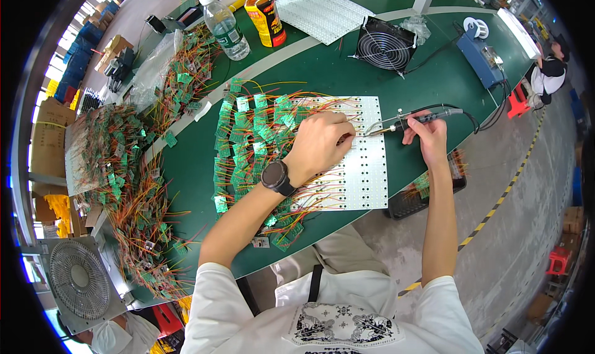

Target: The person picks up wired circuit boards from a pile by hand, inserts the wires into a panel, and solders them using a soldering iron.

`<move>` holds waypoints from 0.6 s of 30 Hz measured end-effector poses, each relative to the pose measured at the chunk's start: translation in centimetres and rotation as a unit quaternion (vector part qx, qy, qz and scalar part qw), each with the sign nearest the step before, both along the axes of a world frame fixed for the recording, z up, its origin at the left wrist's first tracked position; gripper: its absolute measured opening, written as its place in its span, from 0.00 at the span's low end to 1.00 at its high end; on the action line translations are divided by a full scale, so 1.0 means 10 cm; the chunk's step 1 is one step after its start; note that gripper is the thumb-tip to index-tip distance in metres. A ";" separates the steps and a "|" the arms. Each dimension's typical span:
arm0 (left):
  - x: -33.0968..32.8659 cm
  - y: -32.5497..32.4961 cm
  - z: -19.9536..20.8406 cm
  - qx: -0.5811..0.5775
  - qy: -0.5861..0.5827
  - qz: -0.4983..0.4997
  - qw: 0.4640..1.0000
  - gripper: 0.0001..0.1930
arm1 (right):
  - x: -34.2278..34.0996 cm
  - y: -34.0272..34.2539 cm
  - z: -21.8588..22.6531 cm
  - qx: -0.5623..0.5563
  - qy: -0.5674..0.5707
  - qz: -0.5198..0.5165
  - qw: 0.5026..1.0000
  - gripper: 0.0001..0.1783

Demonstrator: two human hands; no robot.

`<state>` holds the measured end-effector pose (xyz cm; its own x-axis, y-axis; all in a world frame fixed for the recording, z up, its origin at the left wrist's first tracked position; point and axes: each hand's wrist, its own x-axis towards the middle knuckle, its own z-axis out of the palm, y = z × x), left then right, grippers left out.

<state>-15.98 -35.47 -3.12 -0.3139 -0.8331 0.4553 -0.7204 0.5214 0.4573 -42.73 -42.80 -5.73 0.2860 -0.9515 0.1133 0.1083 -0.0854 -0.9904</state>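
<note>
With fingers of the right hand [431, 140] clamped on a soldering iron [446, 113], pointing its tip leftward over a white perforated board [365, 168] in the middle. Curling fingers of the left hand [322, 143] together over the same board; cannot tell whether pinching anything. Reaching across small green circuit boards [266, 133] with red and yellow wires [319, 199] on the left.

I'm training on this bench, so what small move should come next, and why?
Probably ease the soldering iron tip-first onto the white dotted panel beside the left hand: the right hand holds the iron with its tip close to those fingers; contact can't be told.
</note>
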 end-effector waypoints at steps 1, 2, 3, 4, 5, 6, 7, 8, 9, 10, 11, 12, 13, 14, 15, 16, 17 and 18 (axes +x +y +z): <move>0.00 0.00 0.00 0.001 0.001 0.000 1.000 0.03 | 0.00 0.00 0.00 -0.003 0.000 -0.002 1.000 0.10; 0.00 0.00 0.00 0.002 0.001 -0.001 1.000 0.03 | 0.00 0.01 0.00 -0.002 0.001 -0.002 1.000 0.10; 0.00 0.00 0.00 0.002 0.001 -0.001 1.000 0.03 | 0.00 0.01 0.00 -0.001 0.001 -0.003 1.000 0.10; 0.00 0.00 -0.01 0.003 0.001 -0.001 1.000 0.03 | 0.01 0.01 0.01 -0.001 0.002 -0.005 1.000 0.10; 0.00 0.00 -0.01 0.001 -0.003 0.000 1.000 0.03 | 0.01 0.01 0.01 0.000 0.003 -0.004 1.000 0.10; 0.00 0.00 -0.01 -0.002 -0.006 0.001 1.000 0.03 | 0.02 0.01 0.01 -0.002 0.004 -0.004 1.000 0.10; 0.00 0.00 -0.01 -0.002 -0.006 0.002 1.000 0.03 | 0.02 0.01 0.02 -0.004 0.005 -0.005 1.000 0.10; 0.00 0.00 0.00 -0.005 -0.006 -0.001 1.000 0.03 | 0.02 0.01 0.02 -0.004 0.005 -0.004 1.000 0.10; 0.00 0.00 0.00 -0.009 -0.005 -0.004 1.000 0.03 | 0.02 0.01 0.02 -0.003 0.009 -0.004 1.000 0.10; 0.00 0.00 0.00 -0.009 -0.005 -0.003 1.000 0.03 | 0.02 0.01 0.02 -0.003 0.013 -0.005 1.000 0.10; 0.00 0.00 0.00 -0.013 -0.005 -0.003 1.000 0.03 | 0.02 0.01 0.02 -0.003 0.013 -0.004 1.000 0.10; 0.00 0.00 -0.01 -0.018 -0.003 -0.004 1.000 0.03 | 0.02 0.02 0.02 -0.001 0.011 -0.005 1.000 0.10; 0.00 0.00 -0.01 -0.018 -0.003 -0.004 1.000 0.03 | 0.02 0.02 0.03 0.000 0.010 -0.007 1.000 0.10; 0.00 0.00 -0.01 -0.013 -0.005 -0.004 1.000 0.03 | 0.02 0.02 0.03 0.000 0.011 -0.007 1.000 0.10; 0.01 0.01 -0.01 -0.008 -0.007 -0.003 1.000 0.03 | 0.03 0.02 0.03 0.000 0.010 -0.008 1.000 0.10; 0.00 0.01 -0.01 -0.008 -0.007 -0.003 1.000 0.03 | 0.03 0.02 0.03 0.000 0.010 -0.008 1.000 0.10; 0.00 0.00 -0.01 -0.009 -0.007 -0.003 1.000 0.04 | 0.03 0.02 0.04 0.000 0.010 -0.008 1.000 0.10; 0.00 0.00 -0.01 -0.010 -0.009 -0.002 1.000 0.04 | 0.03 0.03 0.04 0.000 0.013 -0.007 1.000 0.10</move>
